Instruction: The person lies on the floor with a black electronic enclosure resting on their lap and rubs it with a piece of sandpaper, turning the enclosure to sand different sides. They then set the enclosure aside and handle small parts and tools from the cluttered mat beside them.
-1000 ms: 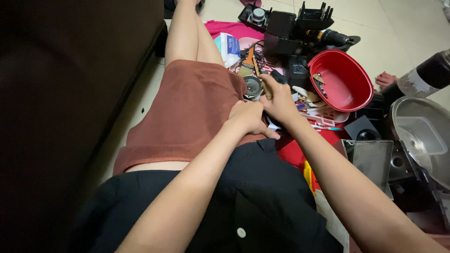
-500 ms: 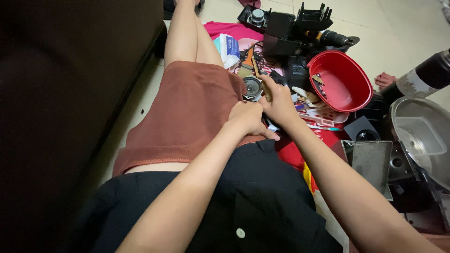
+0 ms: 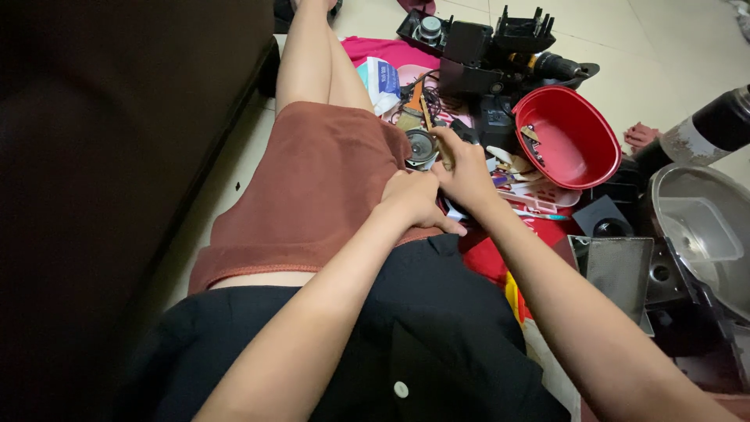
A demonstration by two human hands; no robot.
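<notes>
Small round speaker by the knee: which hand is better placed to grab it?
Right, probably. The right hand has its fingertips beside the round speaker; the left hand rests lower, on the lap.

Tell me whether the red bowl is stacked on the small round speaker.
No, the red bowl sits apart, to the right of the speaker.

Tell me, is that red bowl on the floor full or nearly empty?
Nearly empty. The red bowl sits tilted toward the camera, its red inside mostly bare, with only a few small parts near its left wall.
</notes>
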